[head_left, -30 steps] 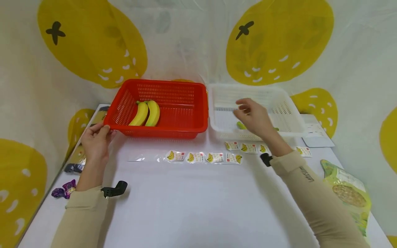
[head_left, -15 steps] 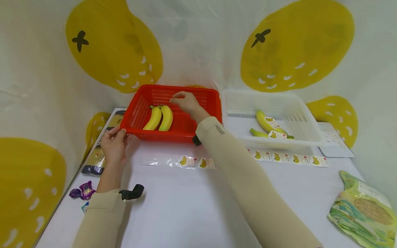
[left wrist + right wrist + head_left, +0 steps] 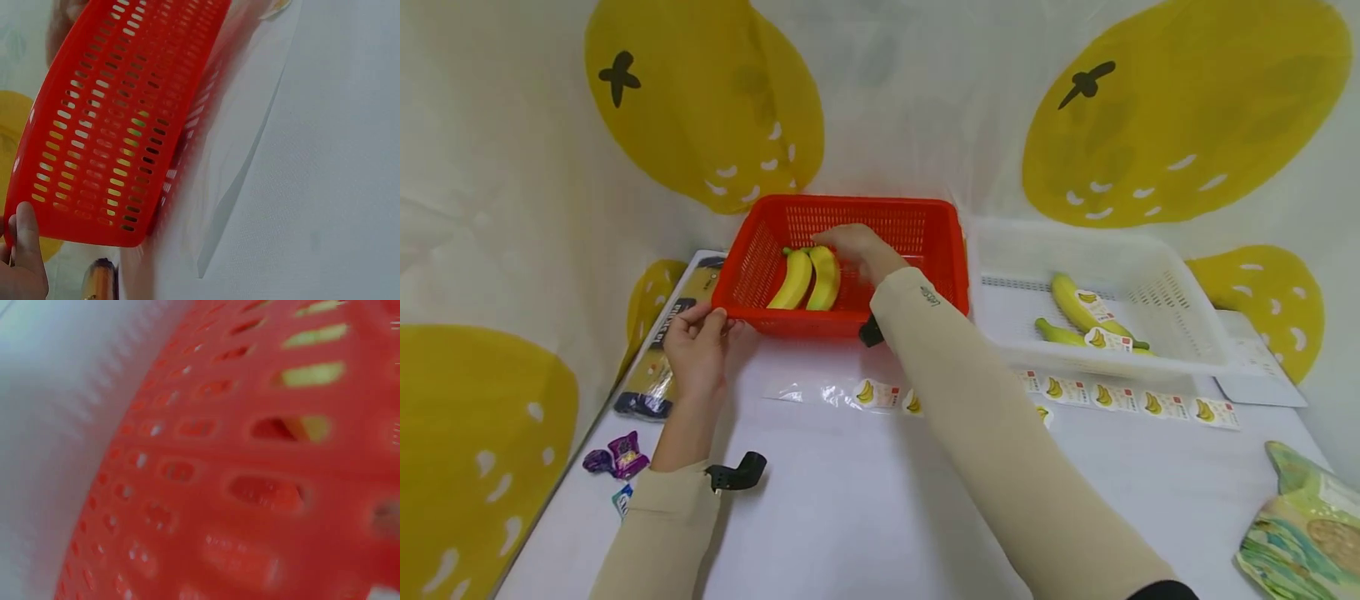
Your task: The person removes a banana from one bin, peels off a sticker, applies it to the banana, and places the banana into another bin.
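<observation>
A red basket [image 3: 910,275] stands at the back of the white table and holds two yellow bananas [image 3: 808,279] side by side. My right hand [image 3: 833,243] reaches into it, fingers laid over the stem end of the right banana; I see no clear grip. My left hand [image 3: 707,318] grips the basket's near left corner. In the left wrist view the thumb [image 3: 25,250] sits against the red basket [image 3: 125,125]. The right wrist view shows only the blurred wall of the red basket [image 3: 219,487] from very close.
A white basket [image 3: 1172,333] to the right holds two stickered bananas [image 3: 1078,304]. Strips of banana stickers [image 3: 1120,398] lie in front of both baskets. Purple wrappers [image 3: 613,457] and a dark packet [image 3: 658,367] lie at the left edge, a snack bag [image 3: 1307,533] at the near right.
My right hand left the white basket, crossed to the red one and has come down onto the bananas there. The left hand has kept its hold on the corner. The head view shifted left.
</observation>
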### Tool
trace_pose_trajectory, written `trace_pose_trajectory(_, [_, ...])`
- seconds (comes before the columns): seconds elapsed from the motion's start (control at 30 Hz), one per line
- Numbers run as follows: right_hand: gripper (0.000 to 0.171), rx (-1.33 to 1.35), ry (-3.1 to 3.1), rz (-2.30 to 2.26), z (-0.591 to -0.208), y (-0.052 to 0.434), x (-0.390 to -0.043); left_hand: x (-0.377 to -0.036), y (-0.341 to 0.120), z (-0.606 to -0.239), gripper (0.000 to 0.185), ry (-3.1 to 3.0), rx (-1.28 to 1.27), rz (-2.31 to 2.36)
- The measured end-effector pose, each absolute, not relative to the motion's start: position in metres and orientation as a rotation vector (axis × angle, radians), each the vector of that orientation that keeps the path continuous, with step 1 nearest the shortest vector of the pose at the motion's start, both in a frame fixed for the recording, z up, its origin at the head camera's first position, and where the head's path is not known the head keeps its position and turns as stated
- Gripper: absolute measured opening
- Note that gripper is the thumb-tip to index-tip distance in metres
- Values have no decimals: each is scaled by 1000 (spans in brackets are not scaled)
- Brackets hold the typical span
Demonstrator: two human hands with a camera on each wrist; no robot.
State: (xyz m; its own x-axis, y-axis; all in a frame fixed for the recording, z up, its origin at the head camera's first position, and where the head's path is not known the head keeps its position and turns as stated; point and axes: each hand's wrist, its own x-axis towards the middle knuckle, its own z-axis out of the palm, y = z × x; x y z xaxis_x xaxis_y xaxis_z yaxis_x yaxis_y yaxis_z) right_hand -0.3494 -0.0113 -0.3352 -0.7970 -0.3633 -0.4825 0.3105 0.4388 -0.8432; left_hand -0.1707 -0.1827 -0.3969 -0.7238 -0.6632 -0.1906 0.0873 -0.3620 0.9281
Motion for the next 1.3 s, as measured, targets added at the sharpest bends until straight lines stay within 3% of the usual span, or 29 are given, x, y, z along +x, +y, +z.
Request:
trace_pose_trajectory(0.13, [44,-146,2050,-1326,-334,-8,-349,-173,-179,-391,20,-1379,739,-2146])
trace_pose_trajectory(0.47, [50,-141,2016,-1449,-372,-17,-335,-166,-174,-389,20,-1365,730,-2148])
trace_pose_trajectory(1.3, [51,22,1954,-1542,-369,-5,-328,-164,-166,-390,17,-1376,758,-2119])
